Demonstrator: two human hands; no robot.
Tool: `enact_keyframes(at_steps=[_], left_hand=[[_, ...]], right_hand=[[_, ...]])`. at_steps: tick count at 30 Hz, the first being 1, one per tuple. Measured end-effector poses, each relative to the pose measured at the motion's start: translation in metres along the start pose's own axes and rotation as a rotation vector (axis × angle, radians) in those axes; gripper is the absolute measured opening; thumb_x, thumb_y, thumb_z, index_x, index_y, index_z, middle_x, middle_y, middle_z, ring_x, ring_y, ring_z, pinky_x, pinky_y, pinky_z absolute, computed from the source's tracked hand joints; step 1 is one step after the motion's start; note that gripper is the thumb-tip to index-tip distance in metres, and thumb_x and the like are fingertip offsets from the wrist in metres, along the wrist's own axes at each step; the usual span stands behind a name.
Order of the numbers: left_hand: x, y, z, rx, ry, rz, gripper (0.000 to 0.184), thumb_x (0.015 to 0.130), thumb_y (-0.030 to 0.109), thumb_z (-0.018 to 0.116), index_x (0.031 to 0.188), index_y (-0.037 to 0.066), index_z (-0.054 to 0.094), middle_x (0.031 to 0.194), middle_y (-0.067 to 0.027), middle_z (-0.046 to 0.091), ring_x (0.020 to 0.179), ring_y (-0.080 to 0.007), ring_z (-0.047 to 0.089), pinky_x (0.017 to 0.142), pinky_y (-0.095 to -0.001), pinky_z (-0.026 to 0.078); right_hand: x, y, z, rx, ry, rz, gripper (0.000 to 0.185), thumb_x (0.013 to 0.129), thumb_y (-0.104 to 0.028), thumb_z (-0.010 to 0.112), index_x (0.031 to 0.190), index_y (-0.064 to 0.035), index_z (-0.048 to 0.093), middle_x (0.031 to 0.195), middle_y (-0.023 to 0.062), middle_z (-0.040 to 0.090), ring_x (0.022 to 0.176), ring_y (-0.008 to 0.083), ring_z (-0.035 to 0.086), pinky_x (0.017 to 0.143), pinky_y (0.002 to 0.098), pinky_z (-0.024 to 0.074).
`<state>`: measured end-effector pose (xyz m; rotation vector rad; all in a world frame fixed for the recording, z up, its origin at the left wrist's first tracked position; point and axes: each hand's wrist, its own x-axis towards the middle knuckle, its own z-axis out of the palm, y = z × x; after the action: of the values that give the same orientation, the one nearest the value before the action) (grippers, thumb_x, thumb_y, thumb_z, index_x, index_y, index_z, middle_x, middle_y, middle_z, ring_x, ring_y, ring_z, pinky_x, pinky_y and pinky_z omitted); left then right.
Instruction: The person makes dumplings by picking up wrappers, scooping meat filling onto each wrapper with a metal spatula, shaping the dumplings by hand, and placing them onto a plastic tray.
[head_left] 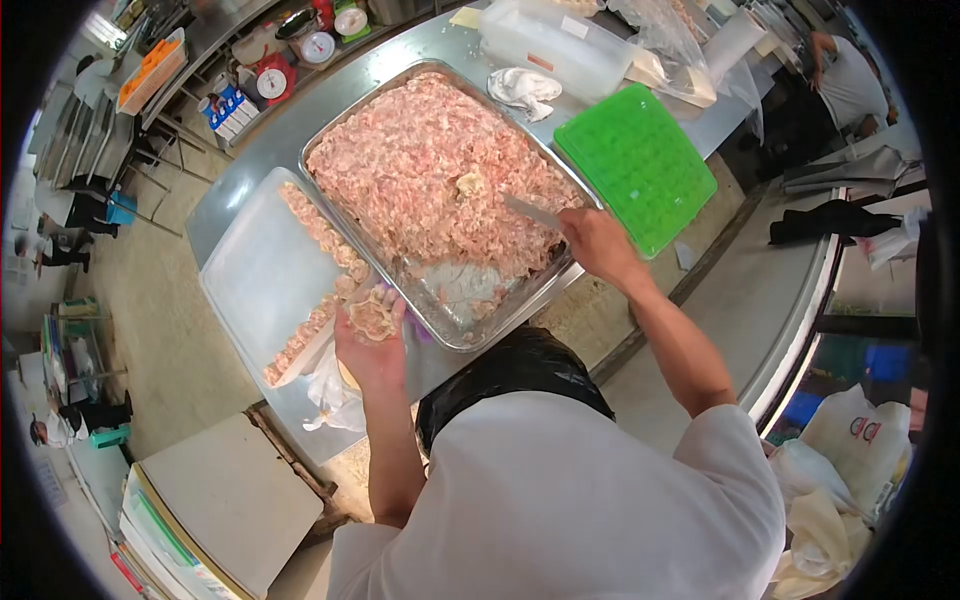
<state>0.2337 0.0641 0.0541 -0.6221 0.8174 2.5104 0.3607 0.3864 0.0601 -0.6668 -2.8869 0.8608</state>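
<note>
Pink minced meat (420, 150) in rectangular metal tray (452, 290); right hand (600, 245), fingers clamped on flat metal spatula (532, 212); left hand (372, 355), fingers curled round pale meat-topped wrapper (371, 319).

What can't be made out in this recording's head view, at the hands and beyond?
All in the head view:
Handle of the flat, silvery metal blade: hidden inside the right hand.
Middle of the left hand's palm: covered by a pale pink lump.
Most of the rectangular metal tray's floor: under pale pink minced meat.
Reading on the red scale with a round white dial: too small.
</note>
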Motion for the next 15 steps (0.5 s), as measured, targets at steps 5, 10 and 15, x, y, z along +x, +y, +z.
enact_keyframes(at_steps=[5,10,15], left_hand=[[0.007,-0.004,0.007,-0.052,-0.154,-0.06,0.039,0.102,0.038,0.048,0.114,0.003,0.06,0.109,-0.0157,0.065,0.108,-0.0347,0.061,0.099,-0.053,0.049],[0.015,-0.02,0.011,-0.031,-0.24,-0.116,0.041,0.103,0.041,0.047,0.115,0.005,0.061,0.109,-0.0133,0.066,0.107,-0.0325,0.062,0.102,-0.0541,0.046],[-0.001,-0.038,0.048,-0.022,-0.111,-0.058,0.035,0.102,0.036,0.049,0.11,0.005,0.062,0.11,-0.0089,0.064,0.106,-0.0284,0.06,0.1,-0.0555,0.043]], right_hand=[[-0.01,-0.011,-0.021,0.495,-0.237,0.244,0.021,0.1,-0.016,0.058,0.089,0.0,0.067,0.063,0.0074,0.057,0.057,0.0189,0.055,0.056,0.0351,0.0452],[-0.035,-0.043,-0.022,0.78,-0.411,0.224,0.018,0.099,-0.014,0.06,0.11,-0.0024,0.07,0.067,0.0043,0.054,0.061,0.0135,0.054,0.055,0.032,0.0438],[-0.065,-0.095,0.031,0.464,-0.011,-0.268,0.032,0.092,-0.002,0.067,0.124,-0.0037,0.068,0.077,0.01,0.061,0.065,0.0195,0.056,0.063,0.0321,0.0472]])
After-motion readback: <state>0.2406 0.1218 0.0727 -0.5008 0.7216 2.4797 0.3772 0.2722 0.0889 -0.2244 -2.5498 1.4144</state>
